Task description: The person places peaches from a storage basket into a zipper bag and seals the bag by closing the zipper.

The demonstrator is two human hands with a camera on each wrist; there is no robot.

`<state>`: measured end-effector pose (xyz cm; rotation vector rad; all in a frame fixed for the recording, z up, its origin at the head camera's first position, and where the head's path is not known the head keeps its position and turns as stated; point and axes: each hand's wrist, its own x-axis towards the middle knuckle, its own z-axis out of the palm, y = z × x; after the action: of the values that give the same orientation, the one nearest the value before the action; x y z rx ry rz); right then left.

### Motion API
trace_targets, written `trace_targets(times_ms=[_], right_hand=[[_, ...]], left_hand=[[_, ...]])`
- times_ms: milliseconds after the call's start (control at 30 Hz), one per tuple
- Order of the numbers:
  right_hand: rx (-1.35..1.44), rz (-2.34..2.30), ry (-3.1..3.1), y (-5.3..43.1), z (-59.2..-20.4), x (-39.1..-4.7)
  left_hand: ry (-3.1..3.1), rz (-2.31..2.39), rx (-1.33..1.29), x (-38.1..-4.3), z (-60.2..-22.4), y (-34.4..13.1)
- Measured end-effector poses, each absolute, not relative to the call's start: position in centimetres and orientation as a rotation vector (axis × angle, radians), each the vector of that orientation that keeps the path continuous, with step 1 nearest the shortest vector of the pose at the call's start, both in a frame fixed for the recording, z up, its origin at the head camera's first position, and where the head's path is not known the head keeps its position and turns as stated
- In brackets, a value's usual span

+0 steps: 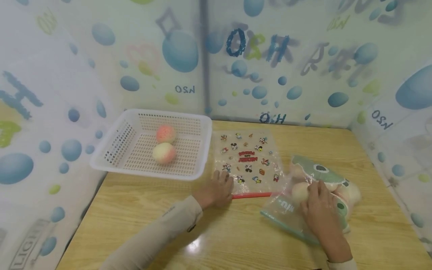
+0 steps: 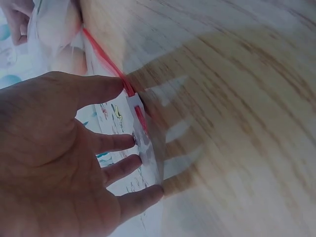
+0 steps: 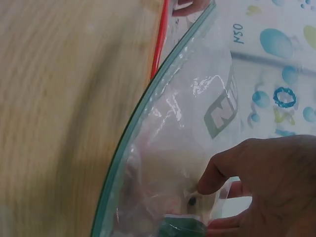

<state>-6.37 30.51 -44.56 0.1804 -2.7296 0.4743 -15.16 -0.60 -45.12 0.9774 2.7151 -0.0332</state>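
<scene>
My left hand (image 1: pixel 217 189) rests at the near left corner of a flat clear zip bag (image 1: pixel 246 150) with cartoon prints. In the left wrist view its fingers are spread, the thumb beside the red zip strip (image 2: pixel 106 57) and the fingertips along the bag's edge. My right hand (image 1: pixel 322 210) lies over a fuller zip bag (image 1: pixel 280 208) with a green zip strip and green printed eyes, holding its plastic between thumb and fingers. Round pale peaches (image 2: pixel 58 27) show through that bag. Its green zip strip (image 3: pixel 128 128) faces the near side and curves across the right wrist view.
A white plastic basket (image 1: pixel 148 173) stands at the back left, with two pink-and-cream peaches (image 1: pixel 164 153) in it. Walls printed with blue drops enclose the wooden table (image 1: pixel 162 232) at the back and sides.
</scene>
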Motion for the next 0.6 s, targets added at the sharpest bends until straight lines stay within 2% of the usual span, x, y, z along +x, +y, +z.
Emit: trace_targets(times_ms=[600], right_hand=[[0.15,0.78,-2.91,35.8,-44.2,-12.0]], left_hand=[[2.791,-0.188,1.147,-15.1,-45.6,-1.7]])
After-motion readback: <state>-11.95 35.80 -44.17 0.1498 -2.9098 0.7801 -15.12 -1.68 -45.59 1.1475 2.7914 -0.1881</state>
